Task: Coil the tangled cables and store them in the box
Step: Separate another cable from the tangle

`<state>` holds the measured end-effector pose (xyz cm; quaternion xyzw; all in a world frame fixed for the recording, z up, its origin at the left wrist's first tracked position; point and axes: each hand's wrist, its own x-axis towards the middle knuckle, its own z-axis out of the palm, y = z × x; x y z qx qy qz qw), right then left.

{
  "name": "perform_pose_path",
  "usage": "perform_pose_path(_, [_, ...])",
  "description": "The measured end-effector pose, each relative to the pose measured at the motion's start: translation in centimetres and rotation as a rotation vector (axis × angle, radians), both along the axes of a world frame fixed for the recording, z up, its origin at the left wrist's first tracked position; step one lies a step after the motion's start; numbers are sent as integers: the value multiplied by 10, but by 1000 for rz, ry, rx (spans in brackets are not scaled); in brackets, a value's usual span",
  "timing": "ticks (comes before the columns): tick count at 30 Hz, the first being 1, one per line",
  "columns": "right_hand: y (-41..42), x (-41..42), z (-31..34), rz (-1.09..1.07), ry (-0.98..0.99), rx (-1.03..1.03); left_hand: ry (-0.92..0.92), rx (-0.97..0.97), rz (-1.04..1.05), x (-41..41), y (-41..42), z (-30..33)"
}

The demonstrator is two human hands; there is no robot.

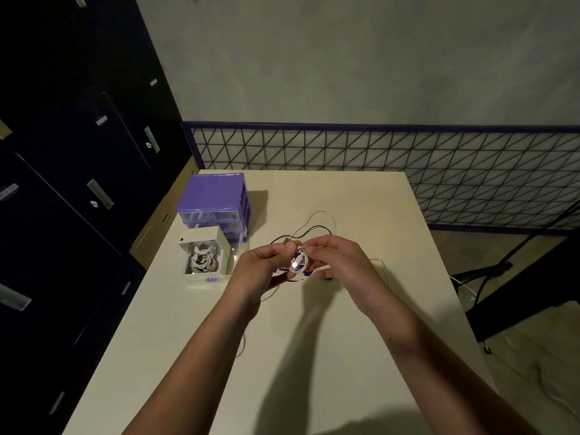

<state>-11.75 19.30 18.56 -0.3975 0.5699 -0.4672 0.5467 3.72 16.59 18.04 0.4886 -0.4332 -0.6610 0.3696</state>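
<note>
a white cable [298, 262] is held above the table [314, 356], pinched between both hands. the left hand [262, 266] is curled round it with thumb on top; the right hand [337, 262] grips it from the other side. a black cable [317, 229] lies looped on the table behind. the open box [205, 262] (coiled cables inside) sits left, against purple drawers [215, 200].
</note>
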Motion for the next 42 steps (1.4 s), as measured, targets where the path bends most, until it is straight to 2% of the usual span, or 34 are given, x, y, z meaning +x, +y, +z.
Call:
perform_pose_path(6, [0, 5, -1, 32, -24, 54, -15, -60, 64, -5, 0, 1])
perform_pose_path(12, [-1, 15, -1, -7, -253, 115, 9, -123, 115, -11, 3, 0])
perform_pose_path(16, [-4, 20, -5, -70, -113, 74, -13, -130, 131, -8, 3, -4])
perform_pose_path(21, [-8, 28, -13, -102, 130, 15, -273, -179, 23, 7, -5, -11])
perform_pose_path(23, [-10, 32, -17, -93, 222, -6, -305, -156, -35, 13, -9, -10])
perform_pose_path(27, [-14, 43, -20, -71, 389, -66, -242, 7, -43, 24, -11, -5])
perform_pose_path(31, [-20, 56, -22, -19, 549, -149, -230, 30, -46, 36, -14, -8])
perform_pose_path(38, [-36, 84, -30, 7, 618, -148, -87, 111, -7, 68, -27, -14])
perform_pose_path(42, [-48, 99, -37, 114, 719, -213, -55, 123, 5, 87, -37, -23])
